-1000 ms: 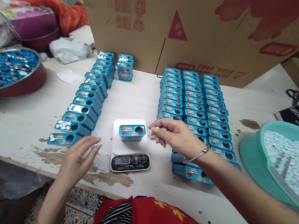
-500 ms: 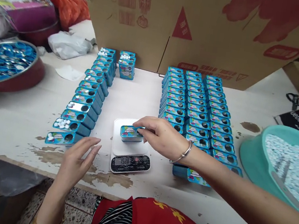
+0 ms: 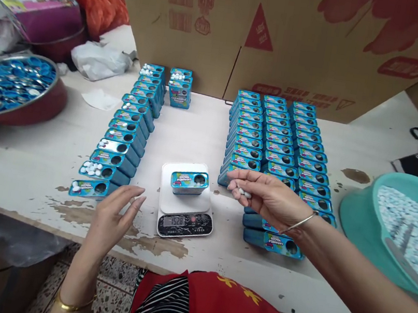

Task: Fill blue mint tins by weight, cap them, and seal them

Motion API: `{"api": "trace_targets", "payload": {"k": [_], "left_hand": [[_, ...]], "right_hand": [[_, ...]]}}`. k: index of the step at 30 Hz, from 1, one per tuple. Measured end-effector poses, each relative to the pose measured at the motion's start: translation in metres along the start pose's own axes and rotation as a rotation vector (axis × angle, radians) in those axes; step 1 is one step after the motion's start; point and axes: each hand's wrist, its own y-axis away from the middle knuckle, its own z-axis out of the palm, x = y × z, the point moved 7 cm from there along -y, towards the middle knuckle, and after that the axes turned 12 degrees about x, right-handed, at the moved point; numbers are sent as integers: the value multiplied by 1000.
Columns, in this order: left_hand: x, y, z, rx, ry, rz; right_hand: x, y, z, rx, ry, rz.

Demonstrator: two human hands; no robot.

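A blue candy tin [image 3: 189, 182] stands on the white plate of a small digital scale [image 3: 171, 200], its round top hole uncovered and the display lit. To the right of the scale, my right hand [image 3: 262, 193] is closed around several white candies [image 3: 242, 192], held in the fingers above the tins. My left hand [image 3: 115, 221] hovers left of the scale with fingers apart and nothing in them. Nearest to it is the front tin [image 3: 88, 189] of the left row, with a few white candies lying on its top.
Blue tins with open holes stand in columns [image 3: 279, 146] on the right. A teal basin [image 3: 361, 210] of white candies sits at the far right. At the left is a red bowl [image 3: 43, 105] of blue lids. A large cardboard box [image 3: 215, 63] stands behind.
My right hand has moved right, away from the tin on the scale, and the candies in its fingers now show. My left hand has barely moved.
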Motion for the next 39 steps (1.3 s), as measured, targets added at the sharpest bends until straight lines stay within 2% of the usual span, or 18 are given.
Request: {"api": "trace_targets", "payload": {"k": [4, 9, 14, 17, 20, 23, 26, 31, 39], "left_hand": [[1, -1, 2, -7, -2, -12], [3, -2, 1, 5, 7, 17], [-1, -1, 1, -2, -7, 4], [-3, 0, 1, 3, -5, -10], [-6, 1, 1, 8, -4, -25], [-9, 3, 3, -2, -7, -47], [-9, 3, 5, -12, -5, -49], [-5, 0, 8, -13, 13, -32], [-3, 0, 7, -13, 14, -19]], "right_hand": [[0, 3, 10, -59, 98, -64], [-8, -2, 34, -116, 232, -172], [-23, -13, 58, -76, 472, -324], [-26, -17, 66, -94, 494, -321], [-22, -18, 60, -97, 379, -222], [-15, -18, 43, -74, 191, -85], [-10, -17, 25, -57, 71, -13], [-6, -14, 9, -49, 92, -39], [-7, -9, 21, -91, 174, -119]]}}
